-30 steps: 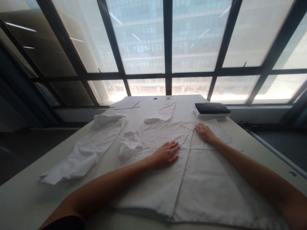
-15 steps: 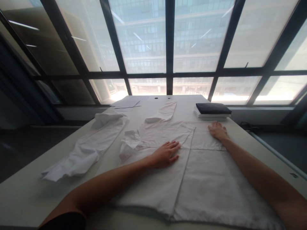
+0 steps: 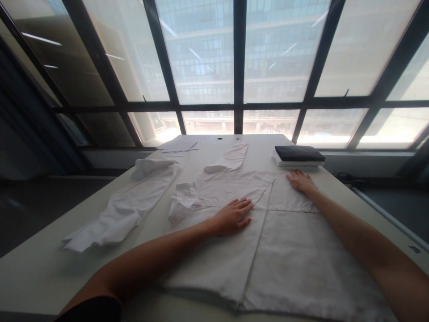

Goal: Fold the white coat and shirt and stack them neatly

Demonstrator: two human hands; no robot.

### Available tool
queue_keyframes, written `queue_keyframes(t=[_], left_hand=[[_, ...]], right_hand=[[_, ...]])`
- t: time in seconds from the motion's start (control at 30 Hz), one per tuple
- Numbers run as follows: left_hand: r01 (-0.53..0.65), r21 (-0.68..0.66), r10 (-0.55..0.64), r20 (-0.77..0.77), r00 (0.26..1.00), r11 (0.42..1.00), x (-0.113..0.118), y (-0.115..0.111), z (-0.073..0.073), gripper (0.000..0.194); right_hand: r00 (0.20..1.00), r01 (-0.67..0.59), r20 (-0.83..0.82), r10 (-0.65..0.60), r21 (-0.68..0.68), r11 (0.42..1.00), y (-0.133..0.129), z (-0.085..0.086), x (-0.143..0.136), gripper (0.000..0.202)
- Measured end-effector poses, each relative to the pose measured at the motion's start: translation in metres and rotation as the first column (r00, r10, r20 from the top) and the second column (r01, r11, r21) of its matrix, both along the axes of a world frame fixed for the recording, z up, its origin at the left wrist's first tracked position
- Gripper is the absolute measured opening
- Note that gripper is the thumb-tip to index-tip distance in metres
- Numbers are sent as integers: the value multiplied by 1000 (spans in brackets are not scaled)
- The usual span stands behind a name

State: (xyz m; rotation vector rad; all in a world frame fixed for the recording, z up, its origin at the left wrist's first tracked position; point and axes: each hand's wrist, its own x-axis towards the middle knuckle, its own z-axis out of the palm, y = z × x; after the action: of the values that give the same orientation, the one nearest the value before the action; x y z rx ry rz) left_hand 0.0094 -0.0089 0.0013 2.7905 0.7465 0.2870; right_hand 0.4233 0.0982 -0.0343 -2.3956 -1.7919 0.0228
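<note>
A white long-sleeved garment (image 3: 295,250), like a shirt or lab coat, lies spread over the near part of the table. My left hand (image 3: 233,216) rests flat on its front, left of the long edge that runs down the middle. My right hand (image 3: 300,180) lies on the upper right part of the cloth, fingers loosely spread. Neither hand grips the fabric. At the garment's left is the crumpled collar (image 3: 185,195). One sleeve (image 3: 231,158) reaches toward the far end of the table. Under my left forearm, part of the cloth is hidden.
A separate crumpled white cloth piece (image 3: 124,208) lies to the left. Behind my right hand stands a folded stack with a dark cloth (image 3: 299,153) on top. Paper sheets (image 3: 177,145) lie at the far left of the white table (image 3: 30,277). Large windows (image 3: 204,53) rise beyond.
My right hand has slid slightly left over the cloth. My left hand stays flat in the same place. The whole view has shifted a little.
</note>
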Motion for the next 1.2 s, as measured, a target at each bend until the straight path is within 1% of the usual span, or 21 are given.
queue_keyframes(t=[0.1,0.2,0.6,0.7,0.8,0.87,0.9,0.93,1.0,1.07,1.1,1.13,1.17,1.2], left_hand=[[2,2,-2,4,1000,1000,0,0,0,59],[1,0,-1,4,1000,1000,0,1,0,59],[-2,-9,2,-7,1000,1000,1,1,2,59],[-2,-6,2,-9,1000,1000,1,1,2,59],[-2,-9,2,-10,1000,1000,1,0,3,59],[0,-7,0,-12,1000,1000,1,0,3,59],[3,-5,-3,-14,1000,1000,1,0,3,59],[5,-2,-5,-16,1000,1000,1,1,2,60],[12,5,-12,-23,1000,1000,1,1,2,61],[29,9,-29,-38,999,1000,0,1,3,63],[52,10,-51,-52,997,999,0,0,4,65],[83,8,-82,-65,994,997,-1,-2,6,66],[120,5,-120,-80,990,993,-1,-4,9,67],[162,-1,-161,-93,983,987,-1,-7,11,69]], right_hand=[[999,38,5,-38,12,999,3,-1,1,64],[999,49,5,-49,33,998,3,-3,1,63],[999,-12,51,7,96,995,-6,1,-3,46],[998,-40,54,33,130,991,-9,5,-5,47],[994,-100,67,89,187,977,-11,16,-18,51],[975,-221,75,209,237,946,-14,26,-36,54],[949,-314,74,305,261,913,-16,30,-48,55],[907,-417,68,416,283,864,-18,32,-62,56],[785,-601,39,618,288,746,-25,34,-91,58],[655,-732,-10,756,241,637,-32,30,-116,59],[609,-770,-39,792,212,602,-36,27,-125,60],[583,-791,-65,810,183,584,-38,23,-132,61],[578,-797,-85,812,156,583,-40,20,-137,63],[587,-792,-96,804,135,595,-41,17,-139,65]])
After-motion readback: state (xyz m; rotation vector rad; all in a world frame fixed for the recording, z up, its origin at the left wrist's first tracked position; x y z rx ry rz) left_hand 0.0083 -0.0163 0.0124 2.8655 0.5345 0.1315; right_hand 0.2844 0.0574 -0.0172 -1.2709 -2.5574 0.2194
